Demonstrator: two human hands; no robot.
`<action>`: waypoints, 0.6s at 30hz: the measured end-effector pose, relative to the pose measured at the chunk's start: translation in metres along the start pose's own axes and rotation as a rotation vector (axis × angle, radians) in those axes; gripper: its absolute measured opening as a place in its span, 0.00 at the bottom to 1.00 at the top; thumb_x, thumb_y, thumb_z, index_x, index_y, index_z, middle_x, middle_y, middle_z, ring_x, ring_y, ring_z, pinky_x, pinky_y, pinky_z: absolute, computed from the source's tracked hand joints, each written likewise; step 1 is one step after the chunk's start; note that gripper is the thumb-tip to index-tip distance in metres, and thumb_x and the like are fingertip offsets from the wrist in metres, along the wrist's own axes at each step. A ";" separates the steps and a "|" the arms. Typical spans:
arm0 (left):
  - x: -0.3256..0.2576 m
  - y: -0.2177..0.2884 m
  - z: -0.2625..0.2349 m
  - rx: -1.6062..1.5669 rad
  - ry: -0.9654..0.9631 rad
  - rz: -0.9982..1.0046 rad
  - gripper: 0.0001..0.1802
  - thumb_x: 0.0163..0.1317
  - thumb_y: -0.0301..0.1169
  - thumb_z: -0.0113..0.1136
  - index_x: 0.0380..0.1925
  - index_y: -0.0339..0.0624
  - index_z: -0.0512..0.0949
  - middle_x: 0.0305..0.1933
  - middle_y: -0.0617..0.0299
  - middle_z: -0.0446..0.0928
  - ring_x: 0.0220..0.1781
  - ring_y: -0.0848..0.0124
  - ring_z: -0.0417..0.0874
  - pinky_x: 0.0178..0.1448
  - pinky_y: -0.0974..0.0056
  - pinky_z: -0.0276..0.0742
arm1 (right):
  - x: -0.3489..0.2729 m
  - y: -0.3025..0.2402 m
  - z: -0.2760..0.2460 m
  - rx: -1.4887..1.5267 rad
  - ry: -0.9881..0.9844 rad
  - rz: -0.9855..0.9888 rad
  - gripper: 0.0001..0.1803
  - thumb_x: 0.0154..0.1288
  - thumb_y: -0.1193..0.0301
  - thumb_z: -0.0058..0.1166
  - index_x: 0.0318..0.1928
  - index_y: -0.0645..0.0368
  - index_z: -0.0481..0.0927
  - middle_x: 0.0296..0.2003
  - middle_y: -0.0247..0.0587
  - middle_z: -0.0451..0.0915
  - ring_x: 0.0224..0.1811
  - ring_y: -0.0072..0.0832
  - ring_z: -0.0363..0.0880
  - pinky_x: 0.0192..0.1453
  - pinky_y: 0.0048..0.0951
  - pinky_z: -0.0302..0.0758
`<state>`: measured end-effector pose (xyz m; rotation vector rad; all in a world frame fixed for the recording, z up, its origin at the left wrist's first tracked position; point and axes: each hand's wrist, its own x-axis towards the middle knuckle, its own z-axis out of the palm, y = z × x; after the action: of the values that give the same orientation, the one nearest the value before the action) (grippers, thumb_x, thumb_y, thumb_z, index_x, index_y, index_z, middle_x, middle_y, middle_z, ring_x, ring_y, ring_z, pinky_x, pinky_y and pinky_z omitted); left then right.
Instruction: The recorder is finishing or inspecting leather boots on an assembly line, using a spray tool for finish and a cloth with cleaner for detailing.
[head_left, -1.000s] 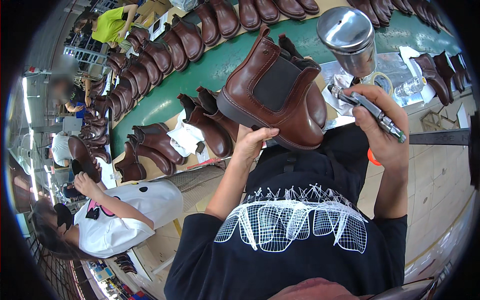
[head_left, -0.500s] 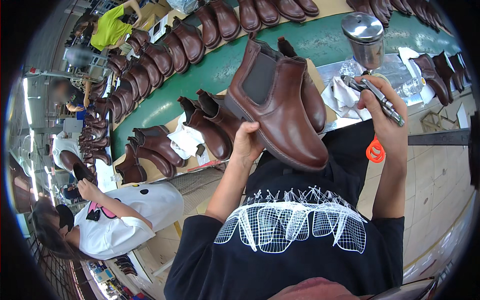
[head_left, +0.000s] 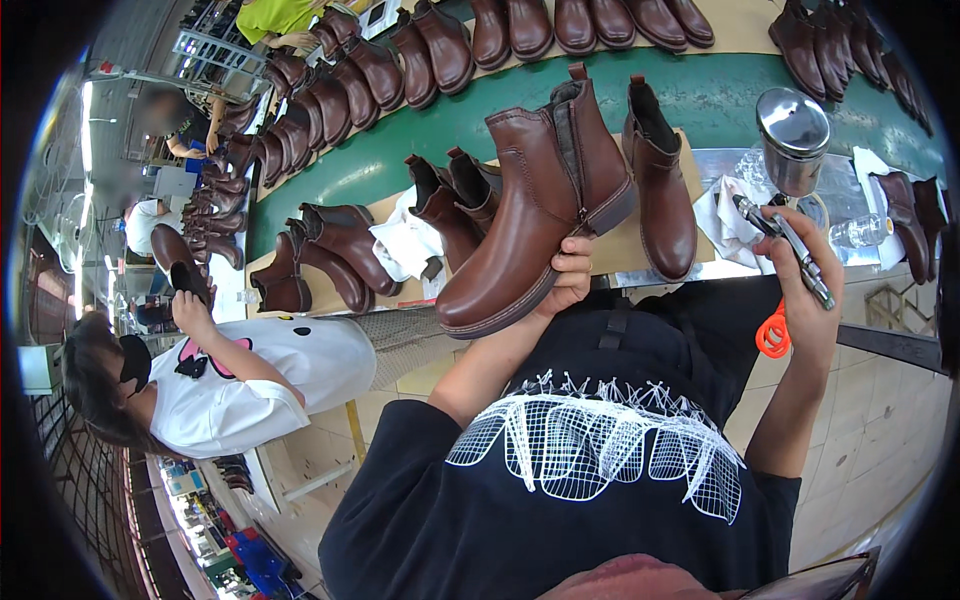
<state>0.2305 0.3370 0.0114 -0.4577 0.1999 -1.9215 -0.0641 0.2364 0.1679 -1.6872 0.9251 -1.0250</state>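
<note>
My left hand (head_left: 568, 280) is closed on the sole of a brown leather ankle boot (head_left: 530, 190), lifted over the bench edge. The boot is tilted, toe to the lower left, and its side zip faces me. A matching boot (head_left: 663, 205) stands on the cardboard just to the right. My right hand (head_left: 812, 285) is closed around a slim silver metal tool (head_left: 790, 248) whose exact kind I cannot make out. An orange coil (head_left: 774, 332) hangs beside that hand. Beyond the tool are a lidded metal canister (head_left: 795, 145) and a crumpled white cloth (head_left: 728, 215).
Brown boots (head_left: 350, 250) line the near side of the green bench (head_left: 450, 125), with more along its far side. A clear plastic bottle (head_left: 858, 232) lies at the right. A person in a white shirt (head_left: 245, 385) holds a boot at my left.
My left hand has turned the boot around: its toe now points lower left instead of lower right, and the zip side shows. The right hand keeps its tool. The whole view has shifted.
</note>
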 end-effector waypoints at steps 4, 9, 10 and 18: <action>0.008 -0.001 0.002 0.030 -0.043 -0.072 0.29 0.66 0.50 0.58 0.59 0.43 0.72 0.43 0.57 0.73 0.38 0.68 0.78 0.30 0.71 0.68 | 0.001 0.001 0.002 -0.032 -0.046 -0.001 0.11 0.67 0.77 0.57 0.49 0.65 0.80 0.40 0.34 0.81 0.38 0.17 0.76 0.44 0.19 0.71; 0.010 -0.003 0.002 0.051 -0.020 -0.061 0.29 0.66 0.50 0.58 0.59 0.43 0.71 0.42 0.58 0.72 0.38 0.68 0.77 0.33 0.71 0.68 | -0.005 0.000 0.003 0.000 -0.101 0.046 0.12 0.67 0.75 0.58 0.49 0.64 0.81 0.39 0.33 0.81 0.38 0.16 0.75 0.43 0.18 0.70; 0.011 -0.007 0.005 0.102 0.012 -0.013 0.29 0.66 0.50 0.58 0.59 0.43 0.71 0.41 0.58 0.71 0.39 0.68 0.77 0.34 0.70 0.68 | -0.006 -0.004 0.006 0.031 -0.130 0.045 0.12 0.66 0.74 0.58 0.49 0.64 0.81 0.39 0.33 0.81 0.39 0.17 0.75 0.43 0.18 0.69; -0.004 0.003 -0.003 0.183 0.350 -0.068 0.35 0.66 0.53 0.56 0.61 0.35 0.65 0.42 0.52 0.69 0.41 0.61 0.75 0.43 0.60 0.76 | 0.000 -0.044 0.034 0.019 -0.181 -0.118 0.16 0.58 0.70 0.65 0.46 0.61 0.83 0.38 0.39 0.84 0.35 0.27 0.79 0.48 0.25 0.71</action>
<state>0.2335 0.3396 0.0066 -0.0033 0.2340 -2.0554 -0.0275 0.2602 0.2019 -1.8032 0.7040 -0.9365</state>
